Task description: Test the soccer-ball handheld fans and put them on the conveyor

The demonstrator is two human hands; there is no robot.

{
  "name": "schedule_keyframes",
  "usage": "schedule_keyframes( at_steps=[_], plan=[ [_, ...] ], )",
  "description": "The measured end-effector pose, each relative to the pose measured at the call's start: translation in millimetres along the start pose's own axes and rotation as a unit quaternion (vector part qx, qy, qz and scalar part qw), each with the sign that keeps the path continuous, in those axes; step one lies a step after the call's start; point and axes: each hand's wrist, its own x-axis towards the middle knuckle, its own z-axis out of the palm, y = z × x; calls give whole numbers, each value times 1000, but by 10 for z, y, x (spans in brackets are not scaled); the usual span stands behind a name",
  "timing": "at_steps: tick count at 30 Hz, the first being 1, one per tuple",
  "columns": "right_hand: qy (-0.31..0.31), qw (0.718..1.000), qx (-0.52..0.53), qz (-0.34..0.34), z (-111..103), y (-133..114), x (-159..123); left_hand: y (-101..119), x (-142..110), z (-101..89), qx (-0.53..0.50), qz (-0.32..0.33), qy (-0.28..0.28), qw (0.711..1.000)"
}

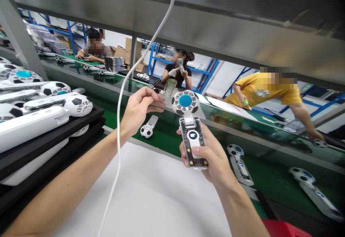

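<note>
My right hand (212,158) grips a handheld fan (192,136) by its clear handle, thumb on the white panel. The fan's round football-patterned head with a blue centre points up and away from me. My left hand (141,108) hovers to the left of the fan head, fingers curled loosely with thumb and forefinger pinched together; whether anything is between them is not visible. A white cable (120,129) hangs down in front of my left forearm. Under both hands lies a white mat (151,194).
Black trays (54,129) stacked with several finished fans stand at my left. A green conveyor belt (269,172) carries more fans (239,163) and one small fan (147,129). Three people work across the belt. A metal shelf (215,21) runs overhead.
</note>
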Motion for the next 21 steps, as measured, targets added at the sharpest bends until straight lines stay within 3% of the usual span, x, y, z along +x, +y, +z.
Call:
schedule_keyframes(
  at_steps=[2, 4, 9, 12, 16, 21],
  plan=[
    [17, 1000, 8, -10, 13, -33, -11, -202, 23, 2, 143, -29, -11, 989],
    [27, 999, 2, -17, 18, -55, -19, -454, 9, 4, 290, -62, -66, 953],
    [40, 998, -11, -38, 6, -89, -37, -1086, -211, -4, 432, -119, -187, 874],
    [43, 997, -23, -52, 4, -118, -59, -1321, -326, -45, 480, -139, -232, 834],
    [67, 993, -40, -88, 53, -181, -103, -1385, -310, -116, 499, -137, -237, 822],
    [154, 975, -16, -161, 230, -319, -186, -1085, -151, -110, 470, -109, -175, 858]
  ],
)
